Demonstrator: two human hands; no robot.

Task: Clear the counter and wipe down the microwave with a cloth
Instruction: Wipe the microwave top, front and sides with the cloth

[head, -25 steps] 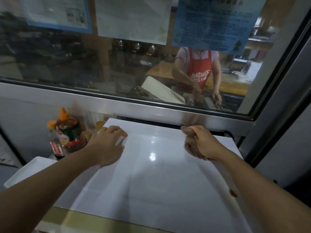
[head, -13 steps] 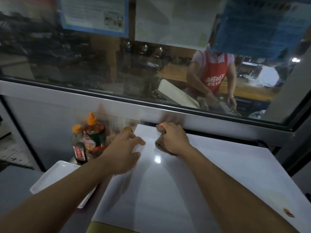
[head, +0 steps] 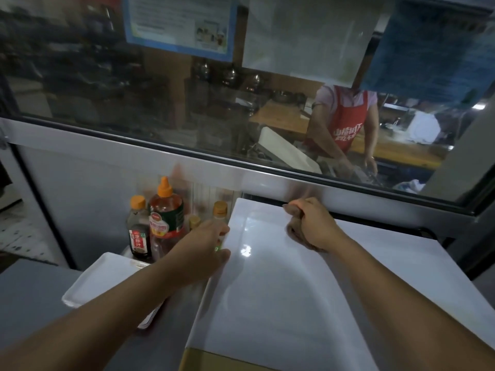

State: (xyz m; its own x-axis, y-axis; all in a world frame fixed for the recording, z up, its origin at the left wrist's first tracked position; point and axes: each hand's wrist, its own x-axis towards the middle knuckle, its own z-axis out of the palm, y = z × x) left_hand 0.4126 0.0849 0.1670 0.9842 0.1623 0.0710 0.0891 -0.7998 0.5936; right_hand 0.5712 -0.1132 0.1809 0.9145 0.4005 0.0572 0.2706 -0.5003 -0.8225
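Behind the work area a long glass window (head: 187, 108) is running across the wall, w/ papers taped to it and a person in a red apron (head: 345, 121) working on the far side.

Left to right, at desk level:

- Grey desk (head: 29, 293) is sitting at far left, bare where visible.
- White tray (head: 99, 277) is lying on it, partly under the left forearm.
- Sauce bottles are standing in a cluster at the back, between tray and microwave: a dark bottle (head: 138, 234) w/ orange cap, a taller reddish bottle (head: 166, 215) w/ orange nozzle, and a smaller capped bottle (head: 220, 210) just beside the microwave's edge.
- Left hand (head: 206, 253) is reaching over the microwave's left edge, near the small bottles. Fingers (head: 223, 230) are lying fairly straight; blurred, so contact or hold on anything: cannot tell.
- Microwave (head: 267, 303), white glossy top, is filling the centre and right, its back close under the window frame.
- Right hand (head: 310, 226) is resting near the back left corner of the top, fingers curled into a fist. No cloth is showing in or around it; whether something small is bunched inside: cannot tell.

Progress, as judgement:

- Clearing: microwave top is carrying nothing visible. Tray and bottles are occupying the desk alongside, so clearing looks part done at best.
- Wiping: top is appearing clean and shiny, a small reddish mark excepted at far right edge (head: 452, 303). The fist's posture suggests wiping across the top in hand. Sides and front are out of view; not assessable.
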